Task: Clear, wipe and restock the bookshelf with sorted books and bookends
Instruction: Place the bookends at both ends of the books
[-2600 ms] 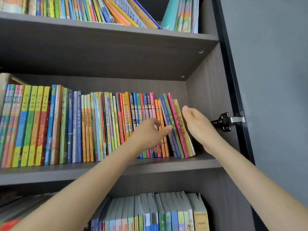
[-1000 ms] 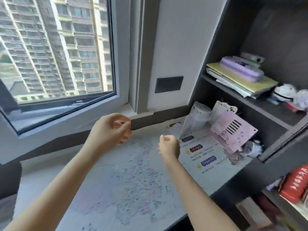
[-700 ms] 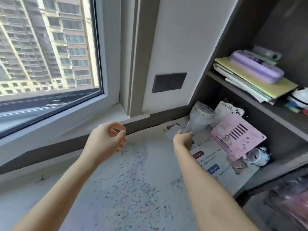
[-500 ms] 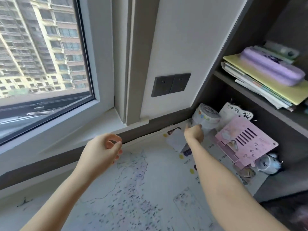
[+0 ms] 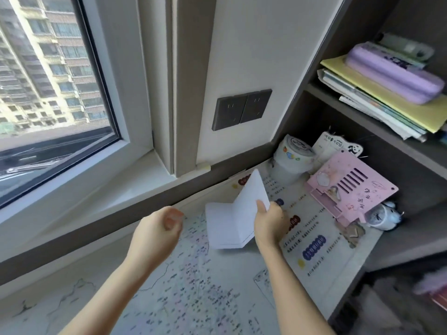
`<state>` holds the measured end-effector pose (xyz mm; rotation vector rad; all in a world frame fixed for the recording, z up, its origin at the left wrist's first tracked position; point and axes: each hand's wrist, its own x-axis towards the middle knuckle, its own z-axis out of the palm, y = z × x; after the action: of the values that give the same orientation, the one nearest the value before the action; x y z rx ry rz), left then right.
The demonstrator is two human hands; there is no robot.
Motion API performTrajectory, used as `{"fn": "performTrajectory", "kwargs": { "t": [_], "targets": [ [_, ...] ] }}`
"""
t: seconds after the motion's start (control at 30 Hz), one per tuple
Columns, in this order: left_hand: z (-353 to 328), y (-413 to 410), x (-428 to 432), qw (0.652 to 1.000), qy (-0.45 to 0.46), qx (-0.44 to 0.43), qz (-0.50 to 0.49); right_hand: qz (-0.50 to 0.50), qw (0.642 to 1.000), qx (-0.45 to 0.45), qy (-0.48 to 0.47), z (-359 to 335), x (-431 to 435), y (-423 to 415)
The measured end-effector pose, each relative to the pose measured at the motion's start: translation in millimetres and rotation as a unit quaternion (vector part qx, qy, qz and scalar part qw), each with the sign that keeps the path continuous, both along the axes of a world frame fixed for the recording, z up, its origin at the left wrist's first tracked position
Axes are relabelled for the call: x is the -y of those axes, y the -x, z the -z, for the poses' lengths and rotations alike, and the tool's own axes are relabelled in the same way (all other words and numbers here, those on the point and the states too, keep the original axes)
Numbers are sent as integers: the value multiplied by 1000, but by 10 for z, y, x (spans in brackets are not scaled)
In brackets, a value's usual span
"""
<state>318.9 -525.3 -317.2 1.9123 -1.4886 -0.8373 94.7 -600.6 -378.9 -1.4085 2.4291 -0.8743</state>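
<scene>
right hand (image 5: 269, 221) pinching a folded white sheet (image 5: 229, 223) by its right side | sheet near the desk's (image 5: 193, 298) back edge | left hand (image 5: 157, 228) loosely curled, holding nothing

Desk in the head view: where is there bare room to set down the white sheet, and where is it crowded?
Free: the map mat on the near side of the left hand, and the window sill left of the pillar. Crowded: the right corner under the shelf, holding the round tub, pink board and small clock.
</scene>
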Motion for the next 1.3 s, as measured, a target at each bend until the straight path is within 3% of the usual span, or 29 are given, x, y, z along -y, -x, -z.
{"fn": "performTrajectory", "kwargs": {
  "t": [0.2, 0.3, 0.4, 0.6, 0.7, 0.87, 1.13, 1.2, 1.3],
  "targets": [
    [102, 75, -377, 988, 50, 84, 123, -223, 974, 48, 5, -127, -1257, -398],
    [181, 21, -675, 964, 84, 133, 216, -290, 952, 85, -41, -180, -1733, -418],
    [318, -76, -1022, 928, 91, 189, 309, -322, 941, 67, -82, -220, -2170, -403],
    [501, -98, -1461, 862, 210, 179, 425, -340, 924, 36, -170, -206, -2893, -268],
    [440, -9, -1530, 859, 145, 212, 442, -341, 911, 77, -218, -216, -3166, -151],
    [380, -3, -1543, 839, 97, 306, 440, -291, 937, 74, -176, -223, -3421, -109],
    [281, -113, -1600, 800, 124, 393, 436, -248, 957, -63, -135, -499, -3997, 535],
    [136, -18, -1708, 806, 162, 393, 411, -237, 961, -87, -113, -672, -4144, 767],
    [-178, 348, -2063, 834, 210, 294, 417, -233, 966, -47, -103, -1044, -4378, 1099]
  ]
}}
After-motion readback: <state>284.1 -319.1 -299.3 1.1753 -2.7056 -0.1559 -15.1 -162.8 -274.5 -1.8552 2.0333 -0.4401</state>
